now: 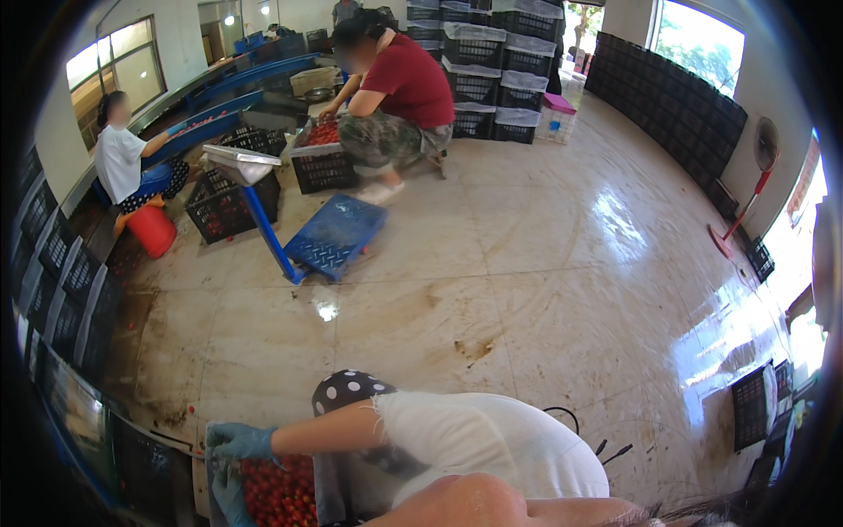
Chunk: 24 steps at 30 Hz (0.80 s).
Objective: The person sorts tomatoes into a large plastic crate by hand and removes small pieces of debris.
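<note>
Small red fruits point(279, 492) fill a crate point(211, 432) at frame bottom left, by the wearer's knees. Both hands in blue gloves: right hand point(239, 441) on crate rim, fingers curled on it; left hand point(230, 496) w/ fingers spread loose on the fruit. Prob. light, soft, bruise-prone, so best scooped from under, no squeezing.

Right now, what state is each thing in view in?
Front crate: full of red fruit, a co-worker's blue-gloved hands at its rim.
Blue platform scale: platform bare, metal tray on top of its post.
Black crate by the crouching person: holds red fruit.
Back crates: stacked, white-lined.
Floor: glossy, stained.
Floor fan: upright; whether it is running cannot be told.
</note>
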Tool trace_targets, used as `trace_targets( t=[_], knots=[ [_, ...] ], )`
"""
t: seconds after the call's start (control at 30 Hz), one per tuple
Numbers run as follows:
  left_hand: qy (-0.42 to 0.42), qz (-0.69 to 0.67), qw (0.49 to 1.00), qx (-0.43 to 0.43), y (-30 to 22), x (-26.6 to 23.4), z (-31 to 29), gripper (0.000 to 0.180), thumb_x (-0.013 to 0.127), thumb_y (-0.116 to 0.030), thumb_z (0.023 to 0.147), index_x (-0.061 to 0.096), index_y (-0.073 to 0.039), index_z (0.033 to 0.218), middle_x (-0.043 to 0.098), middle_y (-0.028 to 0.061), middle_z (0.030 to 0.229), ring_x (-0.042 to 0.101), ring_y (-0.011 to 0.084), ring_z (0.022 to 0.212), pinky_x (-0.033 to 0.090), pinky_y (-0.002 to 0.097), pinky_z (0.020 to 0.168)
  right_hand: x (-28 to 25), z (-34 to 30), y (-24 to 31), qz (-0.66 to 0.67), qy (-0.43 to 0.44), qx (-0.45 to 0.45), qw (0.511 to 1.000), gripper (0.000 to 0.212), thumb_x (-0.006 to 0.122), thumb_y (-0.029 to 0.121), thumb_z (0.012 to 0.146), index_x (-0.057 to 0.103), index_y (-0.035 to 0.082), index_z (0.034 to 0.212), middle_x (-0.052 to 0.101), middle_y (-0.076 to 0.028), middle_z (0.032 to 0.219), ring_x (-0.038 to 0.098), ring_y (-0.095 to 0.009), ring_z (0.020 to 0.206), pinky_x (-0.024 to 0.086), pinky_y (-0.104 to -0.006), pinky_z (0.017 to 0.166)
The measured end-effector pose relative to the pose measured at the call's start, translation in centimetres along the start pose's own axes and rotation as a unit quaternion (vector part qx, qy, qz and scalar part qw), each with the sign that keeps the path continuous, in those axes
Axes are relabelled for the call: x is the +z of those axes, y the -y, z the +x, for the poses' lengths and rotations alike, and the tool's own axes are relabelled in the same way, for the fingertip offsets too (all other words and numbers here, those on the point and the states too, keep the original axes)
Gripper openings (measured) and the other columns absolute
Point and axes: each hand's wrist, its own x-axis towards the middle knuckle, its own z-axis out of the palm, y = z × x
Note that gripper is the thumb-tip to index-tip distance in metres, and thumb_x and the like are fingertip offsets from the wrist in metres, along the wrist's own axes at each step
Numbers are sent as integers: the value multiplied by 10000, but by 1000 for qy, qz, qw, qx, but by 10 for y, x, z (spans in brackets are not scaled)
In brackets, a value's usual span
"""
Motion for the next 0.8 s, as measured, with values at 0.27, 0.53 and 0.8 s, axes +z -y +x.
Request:
trace_targets(
  t=[0.27,0.53,0.8],
  knots=[
    [68,-159,985,-6,-12,8,-3,269,464,-110,901,525,23,1128,540,118,1066,513,156,908,442,238,772,-4,14,-29,-3,-27,-43,999,315,584,163,779,529,-30,1022,593,-115,895,550,-174,804,461,-302,728],
    [241,-696,617,-277,26,-6,23,309,384,-142,938,482,29,1176,525,130,1101,493,180,990,394,265,882,-10,10,-18,24,-28,-38,999,302,581,145,769,532,-31,1010,591,-110,900,545,-172,819,453,-302,745],
    [185,-523,815,-168,56,-13,33,320,404,-147,933,467,27,1195,520,121,1126,487,176,1009,373,254,902,-9,6,-5,24,-42,-26,999,303,577,156,759,537,-28,997,589,-103,885,542,-172,812,450,-302,746]
  ],
)
